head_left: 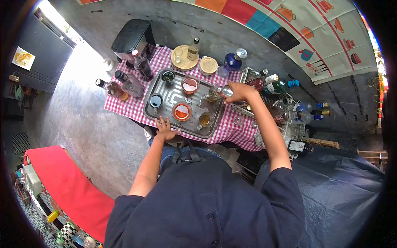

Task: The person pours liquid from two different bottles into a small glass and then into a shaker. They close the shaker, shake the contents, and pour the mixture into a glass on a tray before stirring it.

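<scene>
My left hand rests with its fingers spread on the near rim of a grey serving tray. On the tray's right side, my right hand is closed around a shiny, clear glass-like piece, partly hidden by the fingers. Right beside that piece is a clear glass. Two round glasses with reddish drink, one nearer and one farther, stand on the tray. A mug with amber liquid, a dark-filled cup and a dark glass share it.
Bottles stand left of the tray on a red-checked cloth. Behind are a round wooden board with a bottle and a blue bottle. A wire rack crowded with bottles and glassware borders the right arm. A black bin stands behind.
</scene>
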A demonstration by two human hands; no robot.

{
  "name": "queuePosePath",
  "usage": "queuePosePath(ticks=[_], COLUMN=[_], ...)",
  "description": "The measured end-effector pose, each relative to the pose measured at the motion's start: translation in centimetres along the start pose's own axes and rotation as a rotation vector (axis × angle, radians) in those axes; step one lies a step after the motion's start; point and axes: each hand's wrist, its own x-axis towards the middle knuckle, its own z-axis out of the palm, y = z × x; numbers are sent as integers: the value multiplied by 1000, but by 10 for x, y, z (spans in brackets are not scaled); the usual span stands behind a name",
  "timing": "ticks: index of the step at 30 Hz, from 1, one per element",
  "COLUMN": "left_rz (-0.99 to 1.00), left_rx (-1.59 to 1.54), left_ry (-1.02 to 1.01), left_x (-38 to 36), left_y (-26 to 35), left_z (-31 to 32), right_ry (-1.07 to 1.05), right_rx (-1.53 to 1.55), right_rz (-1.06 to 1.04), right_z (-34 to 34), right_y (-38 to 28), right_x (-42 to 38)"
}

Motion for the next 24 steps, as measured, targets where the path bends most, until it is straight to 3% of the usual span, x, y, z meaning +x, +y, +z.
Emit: queuePosePath(ticks=[24], left_rz=[10], left_rx=[-58], left_ry=[14], left_x=[-4], left_y=[-1], left_z=[-1], right_ry=[-58], right_rx=[-16], right_rz=[17], right_z=[-2], right_y=[-9], right_x=[12])
